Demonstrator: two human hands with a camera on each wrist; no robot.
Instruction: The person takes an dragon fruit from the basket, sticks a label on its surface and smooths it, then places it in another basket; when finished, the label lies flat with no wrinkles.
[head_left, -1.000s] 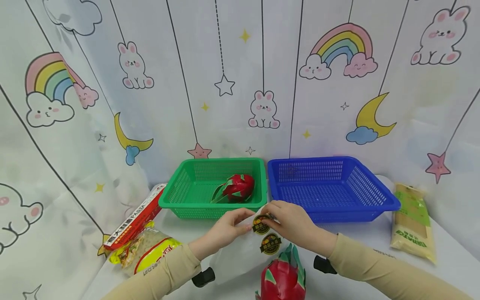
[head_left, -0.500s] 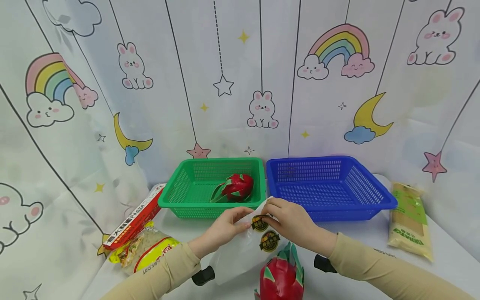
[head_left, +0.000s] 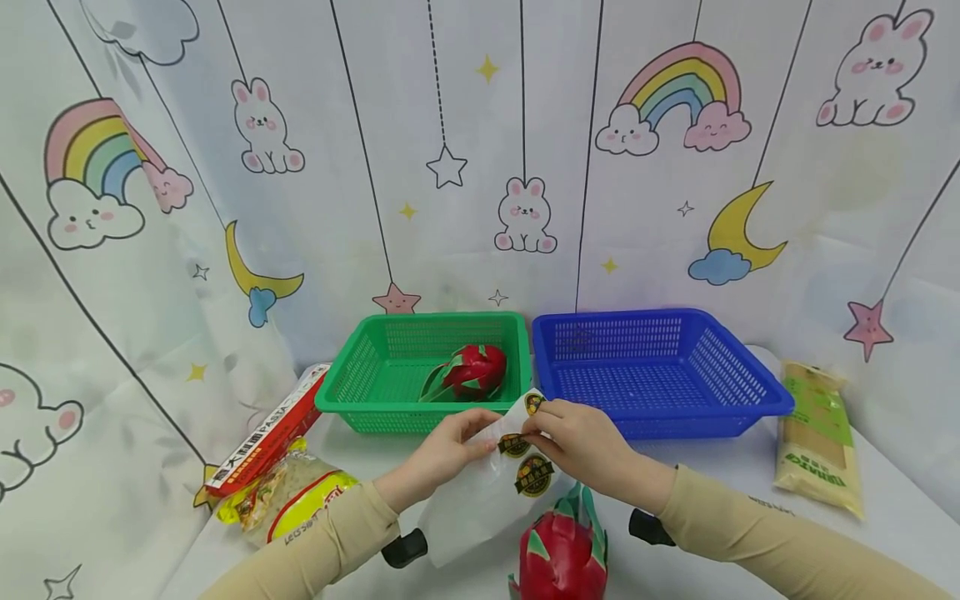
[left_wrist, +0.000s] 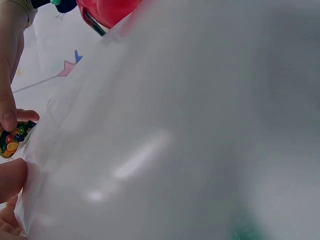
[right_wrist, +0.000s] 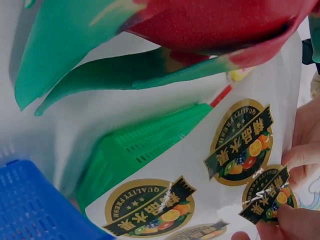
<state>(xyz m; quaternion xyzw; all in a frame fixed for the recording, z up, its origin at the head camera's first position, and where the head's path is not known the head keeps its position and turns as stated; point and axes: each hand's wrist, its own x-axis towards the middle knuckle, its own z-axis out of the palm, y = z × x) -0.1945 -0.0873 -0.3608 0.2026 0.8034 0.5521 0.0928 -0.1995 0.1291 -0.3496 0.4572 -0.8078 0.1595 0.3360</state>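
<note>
My left hand (head_left: pixel 444 454) pinches the edge of a glossy white sheet of stickers (head_left: pixel 468 512), its thumb (left_wrist: pixel 11 180) showing at the sheet's edge. The sheet bears round black-and-gold fruit labels. Between the fingers of my right hand (head_left: pixel 583 437) is one sticker (right_wrist: pixel 270 195), which looks bent and overlaps a neighbouring label (right_wrist: pixel 242 142). Whether it is fully off the sheet I cannot tell. Just below the sheet stands a red dragon fruit (head_left: pixel 562 554) with green leaf tips, close to the right wrist camera and touched by neither hand.
Behind the hands stand a green basket (head_left: pixel 420 407) holding another dragon fruit (head_left: pixel 480 372) and a blue basket (head_left: pixel 663 408). At left lie a red pasta box (head_left: pixel 266 437) and a clear-and-yellow food bag (head_left: pixel 296 496). A beige-and-green packet (head_left: pixel 817 442) lies at right.
The sheet has tilted a little, and another label now shows near its upper corner, by my right fingers. The label at my right fingertips looks more bent. Both hands stay in nearly the same place.
</note>
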